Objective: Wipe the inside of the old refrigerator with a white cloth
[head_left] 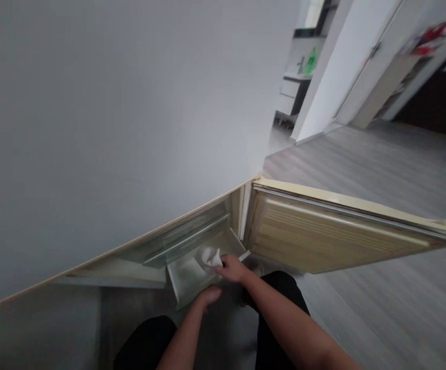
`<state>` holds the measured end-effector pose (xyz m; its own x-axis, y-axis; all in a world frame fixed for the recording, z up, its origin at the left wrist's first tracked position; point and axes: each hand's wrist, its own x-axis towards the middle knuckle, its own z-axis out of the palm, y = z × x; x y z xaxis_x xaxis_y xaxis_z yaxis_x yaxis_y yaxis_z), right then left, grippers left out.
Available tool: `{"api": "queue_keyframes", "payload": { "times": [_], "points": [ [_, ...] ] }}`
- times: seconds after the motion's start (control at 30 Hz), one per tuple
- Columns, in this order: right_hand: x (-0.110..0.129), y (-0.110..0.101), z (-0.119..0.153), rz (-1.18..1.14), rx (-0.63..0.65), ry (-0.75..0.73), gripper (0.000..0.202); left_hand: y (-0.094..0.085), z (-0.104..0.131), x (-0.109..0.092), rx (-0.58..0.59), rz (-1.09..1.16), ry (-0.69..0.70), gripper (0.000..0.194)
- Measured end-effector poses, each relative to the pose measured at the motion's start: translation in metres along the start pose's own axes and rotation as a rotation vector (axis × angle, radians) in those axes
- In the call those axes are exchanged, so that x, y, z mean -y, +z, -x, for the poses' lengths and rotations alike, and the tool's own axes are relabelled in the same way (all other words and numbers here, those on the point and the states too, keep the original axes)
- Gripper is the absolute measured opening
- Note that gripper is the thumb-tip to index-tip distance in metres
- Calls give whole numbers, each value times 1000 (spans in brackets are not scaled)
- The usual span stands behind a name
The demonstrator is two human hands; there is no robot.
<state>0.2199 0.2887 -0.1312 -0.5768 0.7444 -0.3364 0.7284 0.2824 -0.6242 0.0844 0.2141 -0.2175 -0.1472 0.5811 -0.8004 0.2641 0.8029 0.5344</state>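
Observation:
A pale, see-through drawer [188, 280] is pulled out from a low, open fridge compartment and tilts down toward me. My right hand [232, 268] reaches over its front edge, fingers closed on a crumpled white cloth or tissue [209, 257]. The cloth lies against the drawer's bottom; blur hides its exact kind. At the drawer's near edge is my left hand [208, 296], its fingers curled round the front and partly hidden. The fridge door [334, 231], yellowish on its inner side, stands wide open to the right.
A large white wall-like surface [130, 103] rises above the compartment. My knees [280, 293] are close to the drawer on both sides. Grey wood-look floor [377, 298] extends right. Farther off are a doorway, a green bottle [310, 60] by a tap, and a shelf unit [400, 87].

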Motion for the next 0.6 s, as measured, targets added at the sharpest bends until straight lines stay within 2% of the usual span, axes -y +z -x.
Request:
{"api": "queue_keyframes", "payload": {
  "times": [0.07,0.17,0.27,0.33,0.37,0.43,0.5,0.6],
  "points": [
    [-21,-11,70,-44,-81,-27,13,4,4,-1,-15,33,-120,35],
    [-63,-8,182,-247,-365,-167,16,15,7,2,-64,209,-174,35],
    [-109,26,277,-149,-595,-63,19,27,4,4,-120,450,-196,35],
    [-134,55,316,-59,-804,19,36,34,-1,4,-141,603,-194,38],
    [-143,68,326,-44,-926,72,44,38,-3,4,-143,673,-188,39],
    [-149,78,328,-38,-943,78,54,43,-7,4,-136,797,-170,41],
    [-138,69,312,-39,-826,21,54,48,-8,7,-136,896,-152,41],
    [-105,33,278,-43,-628,-79,54,49,-7,14,-150,1004,-130,42]
  ]
}}
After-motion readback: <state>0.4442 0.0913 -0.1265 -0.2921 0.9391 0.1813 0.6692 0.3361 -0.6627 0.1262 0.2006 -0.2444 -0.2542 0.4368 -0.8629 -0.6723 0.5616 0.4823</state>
